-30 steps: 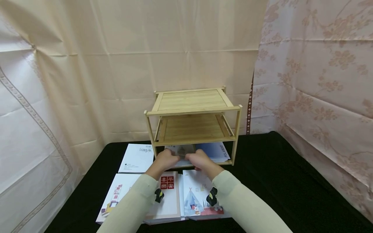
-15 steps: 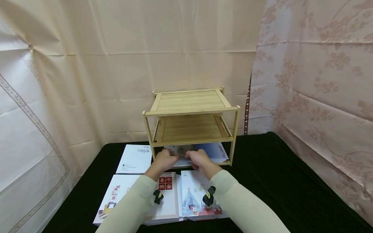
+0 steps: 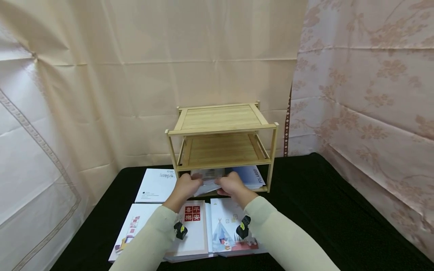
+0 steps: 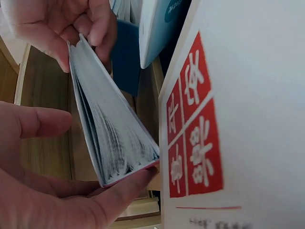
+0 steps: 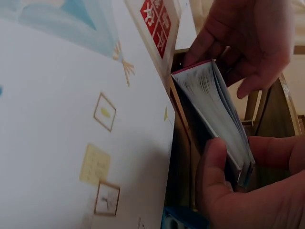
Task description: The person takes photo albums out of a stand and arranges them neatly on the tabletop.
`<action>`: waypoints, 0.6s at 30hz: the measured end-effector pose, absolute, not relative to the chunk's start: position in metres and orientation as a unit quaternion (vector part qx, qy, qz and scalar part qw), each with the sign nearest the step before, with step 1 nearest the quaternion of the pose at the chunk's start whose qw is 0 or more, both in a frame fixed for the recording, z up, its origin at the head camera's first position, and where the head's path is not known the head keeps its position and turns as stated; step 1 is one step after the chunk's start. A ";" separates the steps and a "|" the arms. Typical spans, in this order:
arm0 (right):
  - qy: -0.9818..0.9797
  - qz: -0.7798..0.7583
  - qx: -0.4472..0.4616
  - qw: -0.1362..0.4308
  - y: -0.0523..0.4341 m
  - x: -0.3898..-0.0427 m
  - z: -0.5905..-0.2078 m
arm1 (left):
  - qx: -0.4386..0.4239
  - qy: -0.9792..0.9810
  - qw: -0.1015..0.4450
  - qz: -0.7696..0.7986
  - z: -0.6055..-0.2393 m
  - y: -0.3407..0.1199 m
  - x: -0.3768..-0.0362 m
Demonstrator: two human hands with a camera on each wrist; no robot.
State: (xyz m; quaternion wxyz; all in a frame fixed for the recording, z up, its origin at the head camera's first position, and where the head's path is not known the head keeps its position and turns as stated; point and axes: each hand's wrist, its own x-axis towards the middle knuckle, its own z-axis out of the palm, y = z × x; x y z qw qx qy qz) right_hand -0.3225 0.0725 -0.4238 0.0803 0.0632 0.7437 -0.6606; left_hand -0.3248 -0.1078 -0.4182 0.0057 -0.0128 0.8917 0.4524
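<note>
A thin photo album with clear sleeves [image 4: 109, 114] stands edge-up between both hands, its pages fanned, at the front of the rack's [image 3: 223, 165] lowest level. My right hand [image 3: 234, 186] pinches the album's open edge between thumb and fingers, as the right wrist view shows. Fingers of my left hand [image 3: 185, 188] lie along the spine end, while its thumb stands apart from the cover in the left wrist view. Behind the hands, a blue album marked POLAROID [image 3: 249, 177] lies on the same level.
Several albums lie on the black cloth [image 3: 325, 218]: a white one [image 3: 154, 184] left of the rack, one with red characters [image 3: 193, 229] and one with a tent picture [image 3: 227, 229] under the forearms. A beige curtain [image 3: 217, 49] hangs behind.
My left hand has shifted a little left, away from the right hand, which keeps its place. More of the pale album now shows between them.
</note>
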 end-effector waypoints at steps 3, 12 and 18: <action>0.729 -0.675 0.068 0.086 0.076 -0.323 -0.423 | -0.010 0.881 0.006 0.473 -0.420 -0.108 -0.324; 0.664 -0.733 0.084 0.119 0.102 -0.322 -0.423 | -0.019 0.848 0.023 0.529 -0.422 -0.107 -0.325; 0.636 -0.751 0.096 0.148 0.117 -0.314 -0.421 | -0.022 0.801 0.052 0.596 -0.420 -0.101 -0.323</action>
